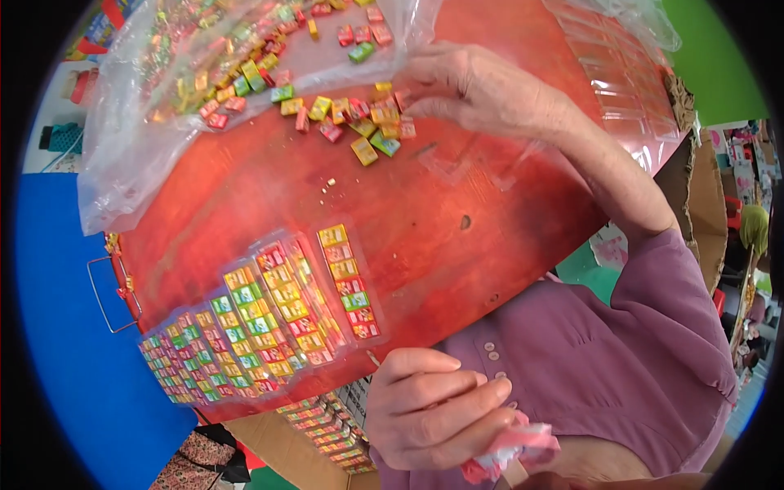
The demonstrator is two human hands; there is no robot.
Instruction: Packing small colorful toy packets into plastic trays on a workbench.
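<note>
My right hand [469, 90] reaches across the red tabletop [425, 212], its fingers apart and curved at the right edge of a loose pile of tiny coloured boxes [363, 149]. A pinkish box lies by its fingertips; whether it is touched I cannot tell. Low in the picture, my left hand [437, 408] is closed in front of my purple shirt, on a crumpled pink and white thing [523, 445] of unclear kind. Narrow clear plastic trays [286, 286] filled with rows of these boxes stand side by side at the near left. One filled strip [349, 282] lies nearest the middle.
A clear plastic bag [122, 155] spreads over the far left, with many more tiny boxes in it. Clear moulded trays [625, 82] lie at the far right. Below the near edge, a cardboard box [273, 445] holds filled trays. A wire handle [102, 294] juts out left.
</note>
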